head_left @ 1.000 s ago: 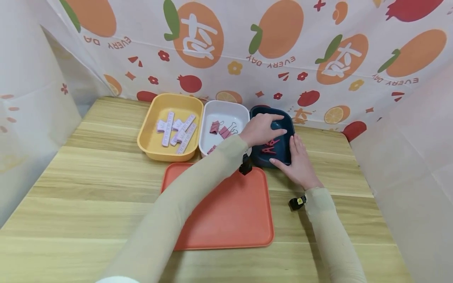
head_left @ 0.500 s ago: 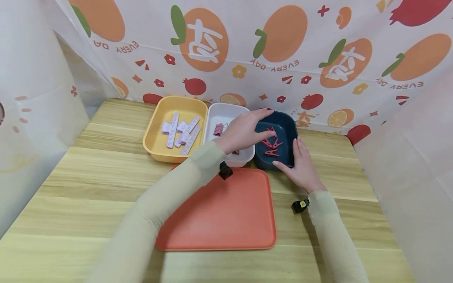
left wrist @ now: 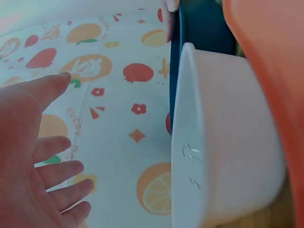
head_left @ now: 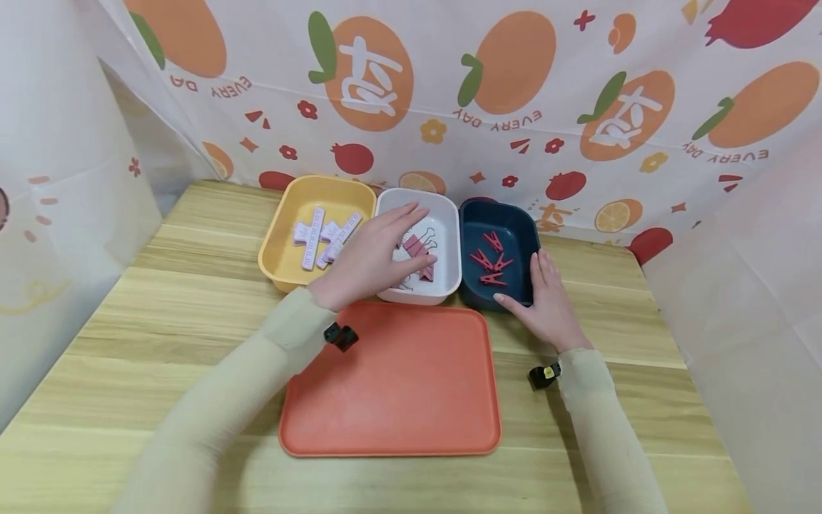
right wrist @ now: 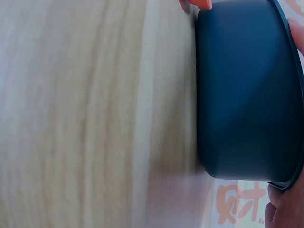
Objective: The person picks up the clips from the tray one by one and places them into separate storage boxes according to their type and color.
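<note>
My left hand (head_left: 369,258) is above the left side of the white bin (head_left: 449,285), fingers spread and holding nothing. Partly hidden under it are several pink binder clips (head_left: 420,251) in that bin. My right hand (head_left: 551,308) touches the dark blue bin (head_left: 472,214) at its near right corner, with the thumb by the near rim and straight fingers along the right side. Several red clothespins (head_left: 491,277) lie inside the blue bin. In the left wrist view, the left palm (left wrist: 19,156) shows beside the white bin's wall (left wrist: 237,142), nothing in its fingers.
The yellow bin (head_left: 270,265) stands left of the white one and holds several lilac ruler-shaped clips (head_left: 312,239), partly covered by my left hand. An orange-red tray (head_left: 398,400) lies in front of the bins on the wooden table (head_left: 160,321). A printed curtain (head_left: 437,71) hangs behind.
My left hand has moved left from over the dark blue bin to over the white bin, uncovering the red clothespins. The right hand stays at the blue bin's corner.
</note>
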Demonstrator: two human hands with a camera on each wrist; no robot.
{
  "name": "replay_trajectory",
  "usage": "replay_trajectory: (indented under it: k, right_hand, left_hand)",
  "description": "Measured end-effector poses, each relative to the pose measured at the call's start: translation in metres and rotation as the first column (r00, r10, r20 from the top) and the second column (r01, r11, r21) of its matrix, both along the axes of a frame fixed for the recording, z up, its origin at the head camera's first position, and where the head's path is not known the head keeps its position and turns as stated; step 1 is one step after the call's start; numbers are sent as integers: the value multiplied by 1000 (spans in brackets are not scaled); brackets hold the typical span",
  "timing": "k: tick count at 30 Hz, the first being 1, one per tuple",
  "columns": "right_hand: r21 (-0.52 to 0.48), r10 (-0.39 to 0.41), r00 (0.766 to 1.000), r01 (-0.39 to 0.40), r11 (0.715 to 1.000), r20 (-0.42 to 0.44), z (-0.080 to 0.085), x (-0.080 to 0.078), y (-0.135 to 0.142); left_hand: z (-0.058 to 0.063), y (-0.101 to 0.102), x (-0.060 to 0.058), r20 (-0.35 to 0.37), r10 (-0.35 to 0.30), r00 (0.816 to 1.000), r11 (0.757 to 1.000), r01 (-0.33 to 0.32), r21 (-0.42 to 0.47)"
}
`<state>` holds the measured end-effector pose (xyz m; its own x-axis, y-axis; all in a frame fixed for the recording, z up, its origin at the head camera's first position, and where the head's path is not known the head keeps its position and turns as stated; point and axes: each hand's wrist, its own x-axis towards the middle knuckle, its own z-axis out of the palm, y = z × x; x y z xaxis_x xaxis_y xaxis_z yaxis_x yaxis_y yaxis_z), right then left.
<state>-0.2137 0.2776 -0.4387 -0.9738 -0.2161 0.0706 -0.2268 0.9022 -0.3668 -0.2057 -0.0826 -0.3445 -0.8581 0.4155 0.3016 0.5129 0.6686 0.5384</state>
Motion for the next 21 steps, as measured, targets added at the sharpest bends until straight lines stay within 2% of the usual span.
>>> replay_trajectory:
  k: [6,12,16,21]
  right_hand:
    - [9,-1,1000,1,1000,-10,-1,-2,-3]
    - [18,15,1000,-15,1000,-4,1,-3,-5]
    - [18,26,1000,-26,1000,2,4,-5,-6]
    - [31,16,1000,-16,999,7,8,-7,-6]
  left_hand:
    - [-11,-29,16,-21,39,999,999,-39,-16]
    - [-28,-47,27,-57,68,996,998,-68,-10]
    - [-34,-51,29,-85,85,993,996,-86,-8]
    - [-34,-53,28,-97,75,992,997,-77,-13]
